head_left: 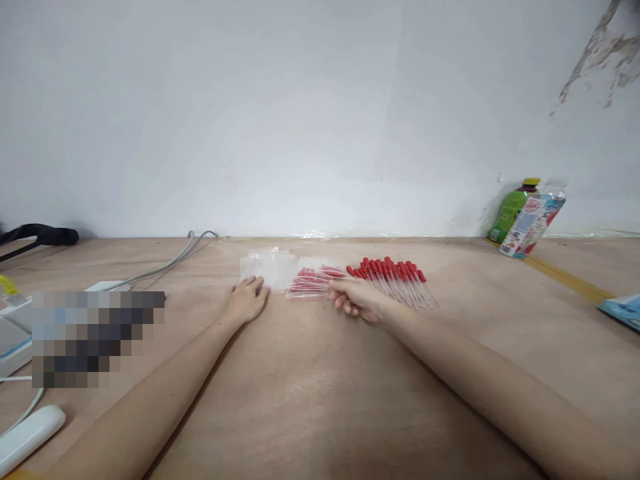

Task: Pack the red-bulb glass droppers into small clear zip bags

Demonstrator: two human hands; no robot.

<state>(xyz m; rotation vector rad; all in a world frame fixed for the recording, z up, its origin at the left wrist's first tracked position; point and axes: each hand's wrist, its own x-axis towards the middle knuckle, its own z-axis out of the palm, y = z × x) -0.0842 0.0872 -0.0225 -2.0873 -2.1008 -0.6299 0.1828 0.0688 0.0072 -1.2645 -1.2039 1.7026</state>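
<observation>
My left hand (246,300) lies with its fingers spread on the near edge of a stack of clear plastic bags (267,268). To its right lies a small pile of clear plastic bags of droppers (311,283), the red bulbs showing through the film. At the right end of this pile, my right hand (356,297) has thumb and forefinger pinched on a bag's edge, with its other fingers curled. Just beyond the right hand, several loose droppers (395,273) lie side by side, red bulbs toward the wall and clear stems toward me.
Two drink bottles, one green (511,212) and one clear with a printed label (533,223), stand at the back right. A blue packet (623,312) lies at the right edge. A grey cable (170,263) and white devices (17,333) occupy the left, near a blurred patch.
</observation>
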